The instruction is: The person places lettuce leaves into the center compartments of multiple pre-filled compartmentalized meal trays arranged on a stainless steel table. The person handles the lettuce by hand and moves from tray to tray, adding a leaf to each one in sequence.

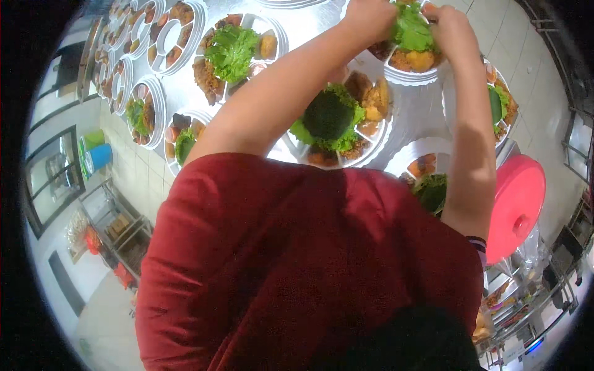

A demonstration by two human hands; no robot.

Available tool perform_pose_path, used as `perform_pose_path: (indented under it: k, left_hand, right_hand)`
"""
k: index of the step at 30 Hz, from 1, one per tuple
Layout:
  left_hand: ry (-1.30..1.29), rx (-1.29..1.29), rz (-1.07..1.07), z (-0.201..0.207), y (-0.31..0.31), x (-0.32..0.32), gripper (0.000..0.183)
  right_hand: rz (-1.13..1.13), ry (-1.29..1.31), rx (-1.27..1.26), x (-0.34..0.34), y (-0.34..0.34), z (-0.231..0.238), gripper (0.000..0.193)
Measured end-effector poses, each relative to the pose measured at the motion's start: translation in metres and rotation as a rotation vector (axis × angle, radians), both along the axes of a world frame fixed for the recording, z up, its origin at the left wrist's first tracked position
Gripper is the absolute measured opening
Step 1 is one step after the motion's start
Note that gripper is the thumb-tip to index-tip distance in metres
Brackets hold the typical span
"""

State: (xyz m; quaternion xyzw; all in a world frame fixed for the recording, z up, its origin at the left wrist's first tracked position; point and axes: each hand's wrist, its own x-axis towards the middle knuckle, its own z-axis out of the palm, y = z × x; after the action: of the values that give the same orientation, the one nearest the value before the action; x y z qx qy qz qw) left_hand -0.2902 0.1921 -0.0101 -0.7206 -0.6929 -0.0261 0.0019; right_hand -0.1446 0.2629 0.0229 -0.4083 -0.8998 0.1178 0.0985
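At the top edge, both my hands are over a round white divided tray [411, 79] of food. Green lettuce [413, 31] lies across its middle, with golden fried pieces [421, 60] in the near compartment. My left hand [371, 18] has curled fingers at the lettuce's left edge, partly cut off by the frame. My right hand [450, 28] bends its fingers inward at the lettuce's right edge. Both hands seem closed on the leaf, though the fingertips are partly hidden. Closer to me, another divided tray [387, 127] bears lettuce around a dark green centre [328, 114].
Several similar filled trays [272, 31] cover the metal table [414, 111], stacked at the far left. A tray [442, 93] sits by the right edge. A pink round plastic lid or stool [516, 207] stands at my right. Shelving [117, 213] is at left.
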Motion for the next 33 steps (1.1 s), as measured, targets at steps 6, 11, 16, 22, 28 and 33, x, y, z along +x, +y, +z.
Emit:
perform_pose_path:
  k: [6,11,16,22,28,33]
  left_hand:
    - [-0.004,-0.062,0.027,0.012,-0.006,0.006,0.023]
    - [0.001,0.058,0.065,-0.021,0.005,0.001,0.031]
    - [-0.07,0.053,0.065,-0.002,-0.001,0.003,0.031]
    - [-0.022,-0.123,-0.114,0.041,-0.026,0.003,0.026]
    - [-0.165,-0.227,-0.129,0.012,-0.022,0.013,0.033]
    - [-0.112,-0.172,-0.153,0.002,-0.023,0.014,0.042]
  right_hand:
    - [0.09,-0.084,-0.086,-0.02,0.009,-0.021,0.019]
    - [0.124,-0.004,-0.089,-0.022,0.008,-0.043,0.022]
    - [0.141,-0.065,-0.057,-0.017,0.014,-0.052,0.027]
    - [-0.2,0.228,-0.398,-0.028,-0.014,-0.014,0.031]
    - [-0.024,-0.005,-0.463,-0.014,0.013,-0.013,0.023]
    - [-0.032,0.112,-0.418,0.0,0.015,-0.018,0.019]
